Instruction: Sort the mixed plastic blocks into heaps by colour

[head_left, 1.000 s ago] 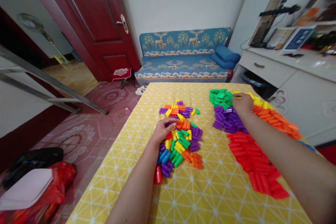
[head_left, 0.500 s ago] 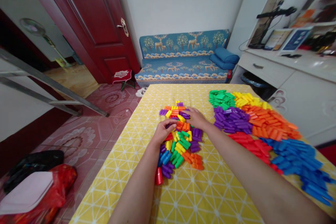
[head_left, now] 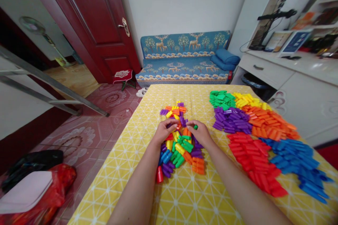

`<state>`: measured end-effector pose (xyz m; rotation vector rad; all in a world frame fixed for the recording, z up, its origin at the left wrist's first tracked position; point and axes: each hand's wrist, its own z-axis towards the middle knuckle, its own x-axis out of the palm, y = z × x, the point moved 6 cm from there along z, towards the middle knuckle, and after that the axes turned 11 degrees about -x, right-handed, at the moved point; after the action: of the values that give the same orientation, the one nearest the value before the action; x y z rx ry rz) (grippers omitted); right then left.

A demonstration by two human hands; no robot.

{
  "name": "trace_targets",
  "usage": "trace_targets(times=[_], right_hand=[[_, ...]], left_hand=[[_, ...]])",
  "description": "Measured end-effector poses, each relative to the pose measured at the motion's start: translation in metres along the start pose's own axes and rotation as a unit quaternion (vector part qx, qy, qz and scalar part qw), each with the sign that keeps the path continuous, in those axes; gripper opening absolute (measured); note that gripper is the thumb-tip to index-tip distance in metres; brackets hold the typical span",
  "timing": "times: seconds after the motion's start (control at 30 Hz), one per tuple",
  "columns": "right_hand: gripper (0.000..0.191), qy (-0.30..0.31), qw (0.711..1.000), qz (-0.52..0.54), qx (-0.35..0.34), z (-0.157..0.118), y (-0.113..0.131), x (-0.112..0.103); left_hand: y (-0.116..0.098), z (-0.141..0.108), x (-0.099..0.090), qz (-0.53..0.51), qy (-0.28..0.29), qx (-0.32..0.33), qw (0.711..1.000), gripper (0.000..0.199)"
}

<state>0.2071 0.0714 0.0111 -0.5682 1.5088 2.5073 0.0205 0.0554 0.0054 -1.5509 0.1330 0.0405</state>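
Behind everything, a smooth pale wall (head_left: pixel 185 3) fills the top of the frame, with a glossy dark-red panelled door (head_left: pixel 87 14) at upper left. Your table (head_left: pixel 185 197) spreads across the centre and bottom under a yellow cloth printed with white triangles. A white cabinet (head_left: pixel 311 105) stands at right; a blue sofa (head_left: pixel 182 64) patterned with deer and trees sits at upper centre. A metal frame (head_left: pixel 71 93) slants across the left over patterned reddish tiles, and a crinkled red bag (head_left: pixel 62 182) lies at lower left. Glossy, stubby, plastic-looking pieces lie in single-colour piles at right, red (head_left: pixel 252 161) and blue (head_left: pixel 295 158) nearest you. The mixed heap (head_left: pixel 180 148) is at centre, partly hidden by your hands. Your left hand (head_left: pixel 163 132) curves over its left side and your right hand (head_left: pixel 199 132) over its right, fingertips near each other; you can't tell whether either grasps a piece. One red piece (head_left: pixel 159 174) lies at the heap's near-left edge.
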Motion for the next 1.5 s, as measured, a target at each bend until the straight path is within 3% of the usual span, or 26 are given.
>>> trace_targets(times=[0.2, 0.27, 0.33, 0.4, 0.47, 0.53, 0.6, 0.77, 1.0, 1.27, 1.4, 1.5], right_hand=[[0.015, 0.065, 0.992, 0.109, -0.016, -0.020, 0.030, 0.012], [0.014, 0.053, 0.991, 0.123, -0.019, -0.022, 0.033, 0.014], [0.017, -0.001, 0.993, 0.120, -0.017, -0.019, 0.030, 0.011], [0.019, -0.067, 0.995, 0.071, -0.030, -0.013, 0.024, 0.005], [0.036, -0.086, 0.995, -0.008, -0.057, -0.006, 0.020, 0.004], [0.054, -0.048, 0.993, -0.080, -0.068, 0.002, 0.016, 0.010], [0.058, -0.003, 0.991, -0.124, -0.054, 0.005, 0.013, 0.016], [0.044, -0.005, 0.995, -0.093, -0.025, -0.002, 0.017, 0.017], [0.045, -0.039, 0.999, -0.012, -0.034, -0.011, 0.021, 0.016], [0.032, -0.002, 0.989, 0.052, -0.140, -0.014, 0.048, 0.019], [0.036, -0.027, 0.988, 0.075, -0.130, -0.014, 0.048, 0.017], [0.037, -0.116, 0.986, 0.073, -0.093, -0.014, 0.041, 0.003]], left_hand=[[-0.009, -0.003, 0.003, 0.028, 0.006, 0.033, 0.999, 0.043], [-0.010, -0.004, 0.004, 0.039, 0.005, 0.039, 0.998, 0.043], [-0.009, -0.003, 0.003, 0.044, 0.001, 0.039, 0.998, 0.042], [-0.006, -0.003, 0.003, 0.045, 0.000, 0.037, 0.998, 0.041], [-0.004, -0.002, 0.002, 0.046, 0.002, 0.039, 0.998, 0.041], [-0.004, -0.002, 0.002, 0.046, 0.008, 0.047, 0.998, 0.041], [-0.004, -0.001, 0.002, 0.050, 0.013, 0.054, 0.997, 0.040], [-0.007, -0.002, 0.003, 0.059, 0.016, 0.063, 0.996, 0.041], [-0.011, -0.005, 0.004, 0.036, 0.021, 0.053, 0.998, 0.045], [-0.005, -0.003, 0.005, -0.039, 0.038, 0.038, 0.998, 0.042], [-0.006, -0.004, 0.008, -0.036, 0.059, 0.034, 0.997, 0.056], [-0.005, -0.003, 0.008, -0.055, 0.056, 0.023, 0.997, 0.058]])
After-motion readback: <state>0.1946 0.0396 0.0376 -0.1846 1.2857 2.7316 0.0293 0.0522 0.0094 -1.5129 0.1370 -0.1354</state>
